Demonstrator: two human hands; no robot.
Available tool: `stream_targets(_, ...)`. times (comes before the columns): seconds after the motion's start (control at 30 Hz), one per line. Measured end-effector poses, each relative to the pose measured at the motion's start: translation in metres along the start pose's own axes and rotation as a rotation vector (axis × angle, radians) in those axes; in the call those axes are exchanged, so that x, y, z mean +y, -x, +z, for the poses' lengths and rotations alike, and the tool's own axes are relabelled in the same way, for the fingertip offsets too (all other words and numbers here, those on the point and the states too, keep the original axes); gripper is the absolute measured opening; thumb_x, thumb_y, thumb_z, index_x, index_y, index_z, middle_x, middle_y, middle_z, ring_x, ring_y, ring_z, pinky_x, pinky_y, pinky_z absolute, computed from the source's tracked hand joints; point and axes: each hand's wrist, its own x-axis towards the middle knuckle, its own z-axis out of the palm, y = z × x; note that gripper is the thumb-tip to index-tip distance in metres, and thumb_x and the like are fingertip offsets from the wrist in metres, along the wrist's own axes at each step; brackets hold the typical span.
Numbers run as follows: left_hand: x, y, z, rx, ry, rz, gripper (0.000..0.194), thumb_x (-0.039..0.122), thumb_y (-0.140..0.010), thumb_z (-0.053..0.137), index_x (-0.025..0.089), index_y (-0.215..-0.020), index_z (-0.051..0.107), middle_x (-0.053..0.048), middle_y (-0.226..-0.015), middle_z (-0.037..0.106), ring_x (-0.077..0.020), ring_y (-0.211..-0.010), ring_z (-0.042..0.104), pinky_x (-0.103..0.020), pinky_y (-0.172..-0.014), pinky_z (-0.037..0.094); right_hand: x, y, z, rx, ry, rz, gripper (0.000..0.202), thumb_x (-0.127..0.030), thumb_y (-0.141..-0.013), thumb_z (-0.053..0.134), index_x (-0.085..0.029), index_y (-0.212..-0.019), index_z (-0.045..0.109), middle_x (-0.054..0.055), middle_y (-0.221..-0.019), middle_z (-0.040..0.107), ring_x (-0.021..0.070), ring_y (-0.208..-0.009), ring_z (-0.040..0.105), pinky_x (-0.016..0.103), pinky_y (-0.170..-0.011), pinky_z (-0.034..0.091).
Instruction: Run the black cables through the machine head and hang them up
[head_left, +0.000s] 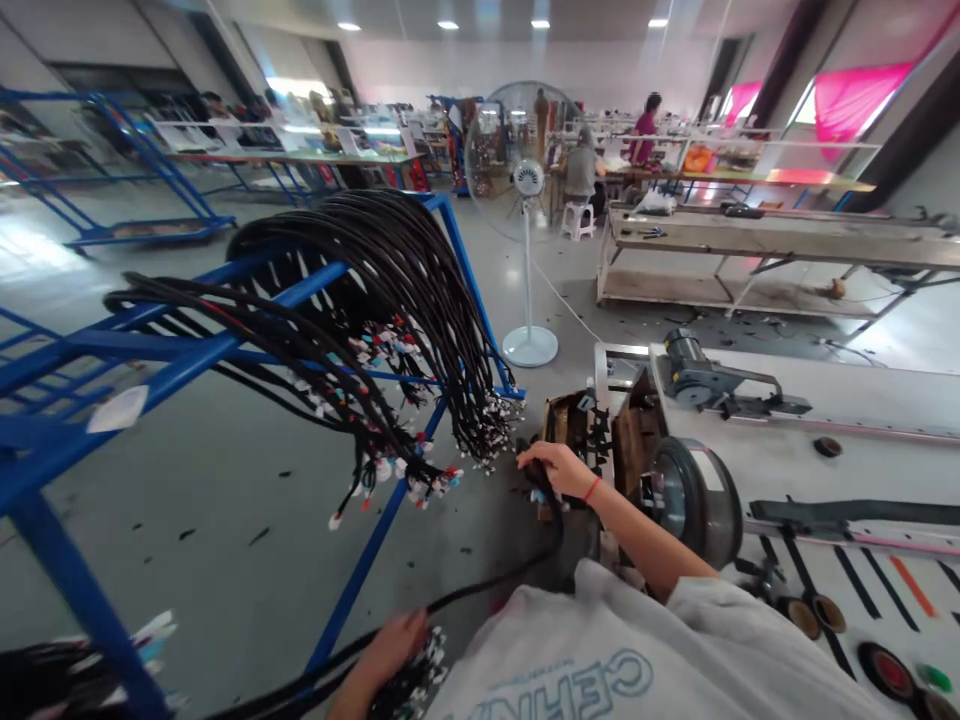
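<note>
Black wire harnesses [390, 235] hang in a thick bundle over a blue metal rack [180, 375], their white, red and blue connectors dangling. My right hand [559, 468], a red string on its wrist, is closed on the end of a black wire harness [517, 570] beside the hanging bundle. That harness loops down and runs across to my left hand [390, 648], low in front of my body. Slightly blurred, my left hand is wrapped round the harness, with white connectors [431, 655] just beside it.
On my right stands a workbench [750, 460] with a tape roll [697, 500], a grey motor unit [705, 375] and black strips. Cardboard boxes [637, 430] sit at its end. Ahead are a standing fan [529, 345], a long metal table [757, 240] and people working farther off.
</note>
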Motion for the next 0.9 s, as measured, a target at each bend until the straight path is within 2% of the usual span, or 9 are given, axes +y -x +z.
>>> stream_targets(0.07,0.032,-0.036,0.032,-0.225,0.502,-0.293,0.036,0.058,-0.07,0.061,0.023,-0.066,0.067,-0.011,-0.069,0.071,-0.0297,-0.065,0.068,-0.037,-0.052,0.052,-0.021,0.019,-0.005,0.011,-0.086,-0.053,0.047,0.004,-0.063,0.032,-0.015,-0.083,0.07,0.005,-0.098,0.065,0.0137,-0.093,0.059,0.026,-0.087,0.043)
stream_targets(0.17,0.104,-0.107,0.081,-0.277,0.913,-0.32,0.04,0.052,-0.087,0.046,0.017,-0.091,0.066,-0.013,-0.095,0.07,-0.0195,-0.082,0.068,-0.028,-0.069,0.056,-0.031,0.065,0.007,-0.085,-0.12,-0.054,0.041,0.003,-0.059,0.033,-0.015,-0.067,0.069,0.003,-0.079,0.06,0.012,-0.077,0.057,0.022,-0.075,0.044)
stream_targets(0.3,0.177,-0.179,0.125,-0.227,1.486,-0.507,0.037,0.033,-0.099,0.028,0.012,-0.085,0.055,0.002,-0.055,0.051,-0.0028,-0.041,0.046,-0.009,-0.042,0.04,-0.018,0.129,0.029,-0.334,-0.12,0.014,0.025,0.0,-0.057,0.042,-0.014,-0.049,0.06,-0.001,-0.058,0.046,0.0094,-0.057,0.046,0.02,-0.059,0.039)
stream_targets(0.4,0.198,-0.19,0.134,-0.271,1.673,-0.384,0.038,0.028,-0.101,0.021,0.015,-0.077,0.047,0.008,-0.05,0.034,0.0004,-0.034,0.031,-0.005,-0.034,0.026,-0.015,0.156,0.024,-0.27,-0.09,0.104,0.023,-0.001,-0.06,0.046,-0.015,-0.049,0.06,0.0,-0.065,0.052,0.0104,-0.062,0.05,0.021,-0.064,0.042)
stream_targets(0.57,0.226,-0.149,0.127,-0.873,1.341,-0.222,0.025,0.037,-0.094,0.045,0.016,-0.08,0.047,0.01,-0.053,0.027,-0.0006,-0.035,0.022,-0.009,-0.033,0.021,-0.037,0.142,-0.036,0.395,-0.326,0.203,0.026,-0.02,-0.079,0.056,-0.021,-0.103,0.067,0.006,-0.112,0.062,0.0172,-0.1,0.058,0.031,-0.09,0.044)
stream_targets(0.67,0.245,-0.119,0.136,-1.178,0.884,-0.005,0.037,0.052,-0.084,0.055,0.016,-0.079,0.048,0.01,-0.053,0.028,-0.0021,-0.038,0.022,-0.013,-0.035,0.021,-0.058,0.113,-0.081,0.592,-0.619,0.056,0.047,-0.045,-0.075,0.067,-0.023,-0.116,0.058,0.007,-0.111,0.063,0.0192,-0.098,0.06,0.034,-0.087,0.048)
stream_targets(0.77,0.26,-0.106,0.146,-1.078,0.5,0.336,0.043,0.058,-0.082,0.053,0.016,-0.088,0.052,0.005,-0.06,0.042,-0.0057,-0.05,0.037,-0.016,-0.045,0.03,-0.079,0.088,-0.108,0.829,-0.7,-0.154,0.043,-0.057,-0.072,0.066,-0.022,-0.096,0.06,0.002,-0.08,0.064,0.0161,-0.074,0.062,0.03,-0.069,0.052)
stream_targets(0.83,0.265,-0.107,0.147,-0.971,0.389,0.464,0.044,0.059,-0.083,0.051,0.016,-0.093,0.051,0.004,-0.064,0.045,-0.007,-0.055,0.039,-0.017,-0.049,0.031,-0.091,0.079,-0.112,0.963,-0.635,-0.204,0.033,-0.051,-0.074,0.068,-0.021,-0.078,0.056,-0.004,-0.059,0.055,0.0117,-0.054,0.056,0.025,-0.055,0.048)
stream_targets(0.9,0.264,-0.112,0.143,-1.114,0.345,0.426,0.048,0.064,-0.082,0.048,0.016,-0.086,0.049,0.005,-0.061,0.042,-0.0063,-0.051,0.035,-0.018,-0.045,0.026,-0.102,0.074,-0.11,1.05,-0.543,-0.145,0.028,-0.042,-0.077,0.068,-0.02,-0.07,0.052,-0.007,-0.048,0.047,0.0089,-0.042,0.048,0.022,-0.045,0.042)
